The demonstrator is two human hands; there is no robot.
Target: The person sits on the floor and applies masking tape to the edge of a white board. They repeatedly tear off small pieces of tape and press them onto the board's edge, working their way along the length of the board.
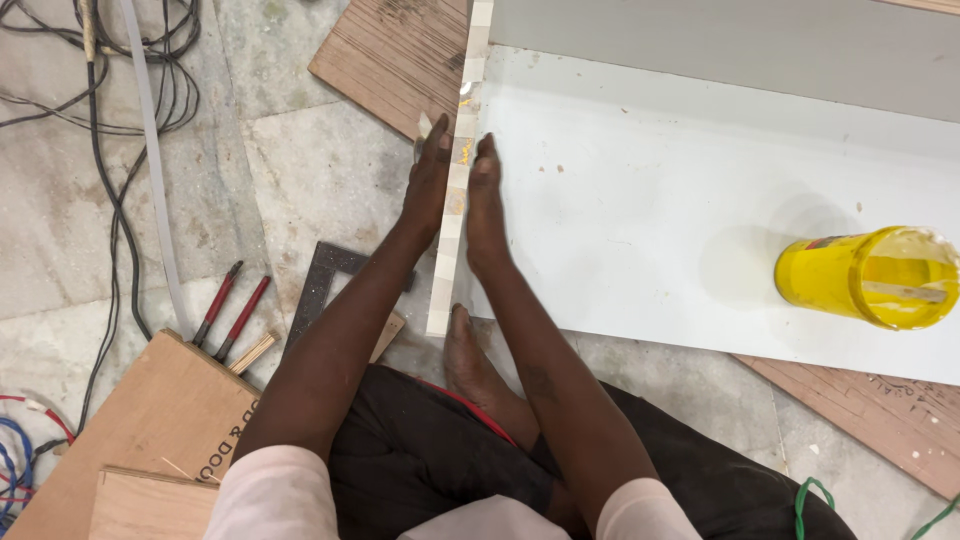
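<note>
Foot (pixel 462 345) braces board end; left hand (pixel 430 175), right hand (pixel 485 195) flat, pinching edge strip (pixel 458 185) toward 12 o'clock — keep pressure even

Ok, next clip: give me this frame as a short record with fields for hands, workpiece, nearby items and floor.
left hand: left hand flat against the outer side of the edge strip
right hand: right hand flat on the white board, beside the strip
foot: bare foot at the board's corner
on board: yellow container lying on its side
floor: red-handled pliers, metal square, cables
</note>
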